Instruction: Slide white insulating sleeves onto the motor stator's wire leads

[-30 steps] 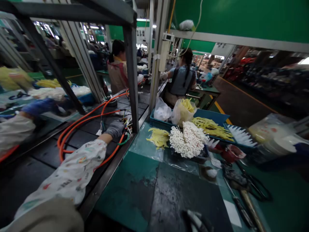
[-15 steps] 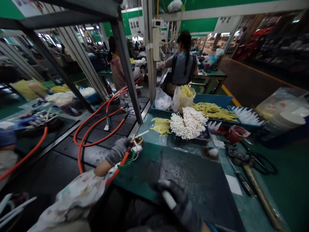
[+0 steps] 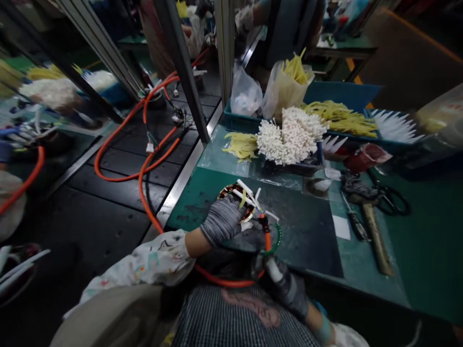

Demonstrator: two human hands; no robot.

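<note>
My left hand (image 3: 223, 219), in a grey knitted glove, is closed on the edge of a round coil-wound part (image 3: 227, 191) that looks like a motor stator, resting on the dark work mat. White sleeves (image 3: 245, 187) and a yellow strip stick up from it. An orange cable (image 3: 267, 240) runs from these ends toward me, with a green coiled cord (image 3: 278, 238) beside it. My right hand (image 3: 284, 284), dark-gloved with white wrapping on a finger, is curled around the cable at the mat's near edge. The glove hides part of the grip.
Behind the mat stand a bundle of white sleeves (image 3: 289, 137), yellow strips (image 3: 241, 144) and a blue tray (image 3: 340, 91). A hammer (image 3: 376, 236), a screwdriver (image 3: 356, 221) and scissors (image 3: 394, 200) lie right. A metal post (image 3: 181, 67) rises by the conveyor (image 3: 119, 193); a co-worker's sleeve is far left.
My left hand has brought the coil-wound part rightward from the conveyor edge onto the mat. My right hand has moved onto the orange cable. The view has tipped downward.
</note>
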